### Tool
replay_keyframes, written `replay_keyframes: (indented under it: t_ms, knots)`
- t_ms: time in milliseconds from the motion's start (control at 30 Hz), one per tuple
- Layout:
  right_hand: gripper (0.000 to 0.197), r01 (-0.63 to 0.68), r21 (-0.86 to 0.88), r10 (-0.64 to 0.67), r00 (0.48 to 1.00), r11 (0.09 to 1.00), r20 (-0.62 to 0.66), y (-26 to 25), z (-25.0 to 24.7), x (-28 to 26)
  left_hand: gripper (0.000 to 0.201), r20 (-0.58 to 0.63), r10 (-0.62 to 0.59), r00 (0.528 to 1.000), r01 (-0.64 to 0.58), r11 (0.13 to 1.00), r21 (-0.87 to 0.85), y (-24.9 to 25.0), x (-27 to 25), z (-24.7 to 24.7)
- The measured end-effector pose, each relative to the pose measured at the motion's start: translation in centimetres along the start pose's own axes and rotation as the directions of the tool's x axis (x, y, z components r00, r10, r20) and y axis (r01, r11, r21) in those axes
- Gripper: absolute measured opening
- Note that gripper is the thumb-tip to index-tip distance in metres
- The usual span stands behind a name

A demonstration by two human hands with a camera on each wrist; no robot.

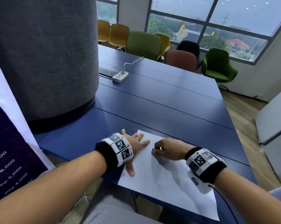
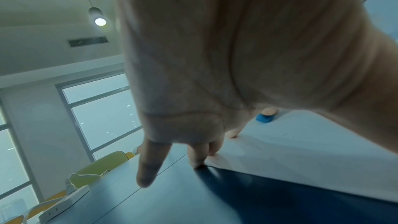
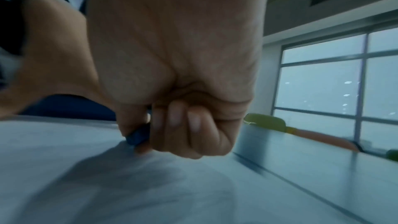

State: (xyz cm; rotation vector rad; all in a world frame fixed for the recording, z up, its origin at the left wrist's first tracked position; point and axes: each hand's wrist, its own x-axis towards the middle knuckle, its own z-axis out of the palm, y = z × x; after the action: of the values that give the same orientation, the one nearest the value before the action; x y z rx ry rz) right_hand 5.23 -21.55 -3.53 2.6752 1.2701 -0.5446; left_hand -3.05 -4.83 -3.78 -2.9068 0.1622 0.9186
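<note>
My left hand [image 1: 135,147], fingers spread, pins the paper [image 1: 162,185] at left; my right hand [image 1: 168,148] pinches a blue eraser [image 1: 153,152] on it.

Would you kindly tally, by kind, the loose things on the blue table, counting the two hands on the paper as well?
sheet of paper: 1
blue eraser: 1
power strip with its cable: 1
hands: 2, the left hand flat on the paper's edge and the right hand pinching the eraser
Total: 5
</note>
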Motion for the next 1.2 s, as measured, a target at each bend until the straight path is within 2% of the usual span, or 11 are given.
replay_keyframes:
  t_ms: [100, 267, 400, 567, 667, 733, 867, 1033, 1133, 1167, 1200]
  knots:
    - [0.034, -0.137, 0.020, 0.138, 0.989, 0.990, -0.054, 1.3, -0.8, 0.7, 0.144, 0.008, -0.002, 1.000, 0.002, 1.000, 0.006, 0.3, 0.0, -0.1]
    - [0.035, -0.021, 0.003, 0.021, 1.000, 1.000, -0.019, -0.4, 0.2, 0.2, 0.143, 0.006, -0.010, 1.000, 0.010, 1.000, 0.021, 0.3, 0.0, -0.1]
    - [0.035, -0.146, 0.027, 0.147, 0.988, 0.989, -0.053, 1.2, -0.9, 0.7, 0.143, 0.007, -0.009, 1.000, 0.009, 1.000, 0.016, 0.3, 0.1, -0.1]
    - [0.034, 0.022, 0.013, -0.022, 0.999, 1.000, 0.023, -0.6, -0.1, -0.3, 0.143, 0.010, -0.014, 1.000, 0.014, 1.000, 0.023, 0.3, 0.2, -0.1]
    - [0.035, -0.066, 0.019, 0.066, 0.998, 0.998, -0.009, 0.1, -0.8, 0.2, 0.143, 0.010, -0.015, 1.000, 0.015, 1.000, 0.019, 0.3, 0.2, -0.1]
    - [0.034, -0.047, 0.028, 0.047, 0.999, 0.999, -0.009, 0.1, -0.7, 0.1, 0.143, 0.008, -0.013, 1.000, 0.013, 1.000, 0.011, 0.1, 0.1, 0.0]
    - [0.031, 0.092, 0.063, -0.102, 0.977, 0.994, 0.186, -1.1, -0.1, -0.8, 0.143, -0.004, -0.007, 1.000, 0.008, 1.000, 0.014, 0.2, 0.1, 0.0]
    - [0.033, 0.059, 0.072, -0.066, 0.993, 0.996, 0.098, -0.8, -0.4, -0.8, 0.142, -0.006, -0.002, 1.000, 0.002, 1.000, 0.002, 0.2, 0.1, 0.0]
    - [0.033, 0.097, 0.048, -0.107, 0.948, 0.994, 0.299, -1.6, 0.0, -1.5, 0.142, -0.009, -0.003, 1.000, 0.003, 1.000, 0.001, 0.1, -0.1, 0.0]
    - [0.036, 0.093, 0.040, -0.101, 0.938, 0.995, 0.333, -1.9, 0.0, -1.6, 0.142, -0.008, -0.004, 1.000, 0.004, 1.000, 0.002, 0.2, -0.1, 0.0]
    - [0.038, 0.074, 0.033, -0.081, 0.946, 0.997, 0.315, -1.9, -0.2, -1.5, 0.142, -0.006, -0.004, 1.000, 0.004, 1.000, 0.006, 0.2, -0.2, -0.1]
